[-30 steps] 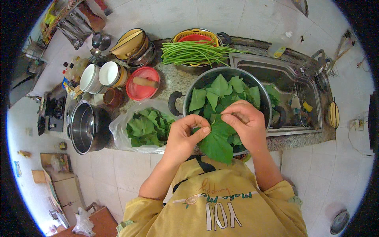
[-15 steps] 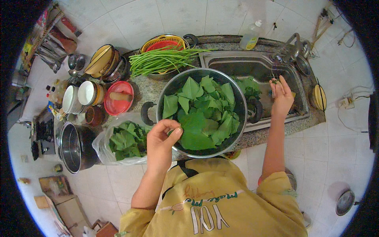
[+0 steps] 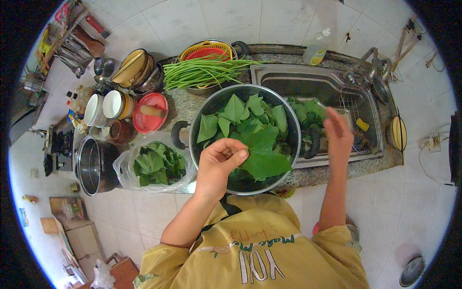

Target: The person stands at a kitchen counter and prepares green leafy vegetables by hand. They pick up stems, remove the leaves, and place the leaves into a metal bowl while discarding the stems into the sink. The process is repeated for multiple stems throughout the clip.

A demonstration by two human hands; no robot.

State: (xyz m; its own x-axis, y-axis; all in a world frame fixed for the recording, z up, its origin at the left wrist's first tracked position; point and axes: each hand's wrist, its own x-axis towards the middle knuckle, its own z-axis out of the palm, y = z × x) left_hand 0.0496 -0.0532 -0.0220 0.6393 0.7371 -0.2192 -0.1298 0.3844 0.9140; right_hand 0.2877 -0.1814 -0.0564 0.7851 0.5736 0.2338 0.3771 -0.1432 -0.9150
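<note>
My left hand (image 3: 220,161) pinches a large green leaf (image 3: 267,160) between thumb and fingertips. The leaf hangs over a wide metal pot (image 3: 227,94) filled with more loose leaves (image 3: 236,110). My right hand (image 3: 340,132) is raised above the near side of the sink, right of the pot, with its fingers smeared by motion. Whether it holds anything does not show. Beside it, between pot and sink basin, lies a bunch of leafy greens (image 3: 308,111), partly hidden by the pot's black handle (image 3: 313,143).
Left of the pot, a clear plastic bag (image 3: 123,169) holds leaves, beside an empty metal pot (image 3: 97,166). Long green stems (image 3: 207,72) lie across a colander behind. A steel sink (image 3: 288,72) holds a yellow sponge (image 3: 362,125). Bowls (image 3: 113,104) and a red basin (image 3: 160,115) crowd the left.
My left hand has moved right and up, carrying the leaf over the pot's middle. My right hand has come down and nearer from over the sink. The view has shifted slightly.
</note>
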